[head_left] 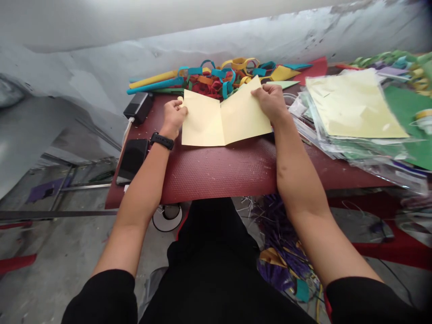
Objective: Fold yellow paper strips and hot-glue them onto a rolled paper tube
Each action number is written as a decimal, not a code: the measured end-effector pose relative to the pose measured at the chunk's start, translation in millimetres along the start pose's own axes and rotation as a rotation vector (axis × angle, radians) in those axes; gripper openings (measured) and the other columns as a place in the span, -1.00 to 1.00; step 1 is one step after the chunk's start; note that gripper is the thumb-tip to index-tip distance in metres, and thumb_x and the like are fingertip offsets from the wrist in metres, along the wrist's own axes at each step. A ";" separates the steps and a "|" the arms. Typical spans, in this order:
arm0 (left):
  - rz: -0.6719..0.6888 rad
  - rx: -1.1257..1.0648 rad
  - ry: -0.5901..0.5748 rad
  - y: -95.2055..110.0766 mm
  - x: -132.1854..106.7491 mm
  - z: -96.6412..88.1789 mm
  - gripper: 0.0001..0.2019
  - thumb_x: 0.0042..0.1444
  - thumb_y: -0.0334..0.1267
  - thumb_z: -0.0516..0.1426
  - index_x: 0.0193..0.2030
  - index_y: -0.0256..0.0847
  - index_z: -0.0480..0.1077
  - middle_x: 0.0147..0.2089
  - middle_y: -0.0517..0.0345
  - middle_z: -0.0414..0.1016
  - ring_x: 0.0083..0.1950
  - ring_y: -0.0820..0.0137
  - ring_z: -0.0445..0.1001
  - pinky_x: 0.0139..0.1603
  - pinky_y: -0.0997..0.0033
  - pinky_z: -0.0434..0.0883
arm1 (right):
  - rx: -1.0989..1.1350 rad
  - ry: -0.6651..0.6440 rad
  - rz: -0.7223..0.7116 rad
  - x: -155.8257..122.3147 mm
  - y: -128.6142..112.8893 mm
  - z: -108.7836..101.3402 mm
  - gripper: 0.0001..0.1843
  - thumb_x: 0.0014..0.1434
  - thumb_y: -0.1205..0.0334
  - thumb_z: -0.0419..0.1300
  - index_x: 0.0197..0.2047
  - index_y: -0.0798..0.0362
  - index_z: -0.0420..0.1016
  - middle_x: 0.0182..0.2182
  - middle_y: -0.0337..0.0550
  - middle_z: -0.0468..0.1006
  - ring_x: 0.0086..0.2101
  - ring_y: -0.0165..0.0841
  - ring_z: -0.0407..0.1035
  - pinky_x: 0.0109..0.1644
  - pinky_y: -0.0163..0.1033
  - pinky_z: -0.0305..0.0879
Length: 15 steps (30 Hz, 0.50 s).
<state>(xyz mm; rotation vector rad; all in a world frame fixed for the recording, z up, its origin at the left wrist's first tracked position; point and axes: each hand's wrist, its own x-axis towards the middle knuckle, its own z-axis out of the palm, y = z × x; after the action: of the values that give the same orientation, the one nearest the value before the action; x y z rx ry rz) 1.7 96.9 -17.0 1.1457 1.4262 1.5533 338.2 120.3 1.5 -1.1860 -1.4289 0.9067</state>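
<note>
A pale yellow sheet of paper (204, 121) with a crease down its middle is held up, half unfolded, over the dark red table (219, 173). My left hand (173, 118) pinches its left edge, and a black band circles that wrist. At the opposite side, my right hand (270, 100) grips the upper right edge between thumb and fingers. The sheet's two halves tilt towards each other along the crease. Behind it lies a heap of paper chain links (229, 74) in blue, yellow, orange and red, partly hidden by the sheet.
Rolled yellow and blue paper (155, 83) lies at the back left. A black box-shaped device (138, 107) and a phone (132, 162) sit on the left. To the right are yellow sheets in clear plastic (357, 105) and green paper (408, 117). Purple paper scraps (278, 229) cover the floor below.
</note>
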 end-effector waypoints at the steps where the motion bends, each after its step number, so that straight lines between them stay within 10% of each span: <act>1: 0.021 0.018 0.004 0.6 0.6 -0.9 -0.78 0.10 -0.52 0.29 -0.30 -0.13 0.39 -0.47 0.29 0.39 -0.41 0.43 0.38 -0.30 0.41 0.42 | 0.005 0.002 -0.023 0.1 0.2 0.2 -0.36 0.11 -0.47 0.47 -0.31 -0.09 0.39 -0.58 -0.34 0.34 -0.41 -0.37 0.23 -0.27 -0.09 0.22; 15: 0.244 0.022 0.200 -14.6 23.6 -14.3 -0.58 0.40 -0.06 0.34 -0.40 -0.10 0.27 -0.37 0.23 0.32 -0.20 0.34 0.45 -0.04 0.37 0.45 | 0.089 0.091 -0.077 10.5 8.6 1.4 -0.19 -0.10 -0.68 0.46 -0.35 -0.08 0.41 -0.50 -0.26 0.42 -0.35 -0.36 0.16 -0.24 -0.09 0.15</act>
<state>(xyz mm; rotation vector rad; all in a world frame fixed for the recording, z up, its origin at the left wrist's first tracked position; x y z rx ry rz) -20.5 115.6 -28.1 1.2435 1.4781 1.8702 338.7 132.6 -4.5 -1.0857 -1.3387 0.8436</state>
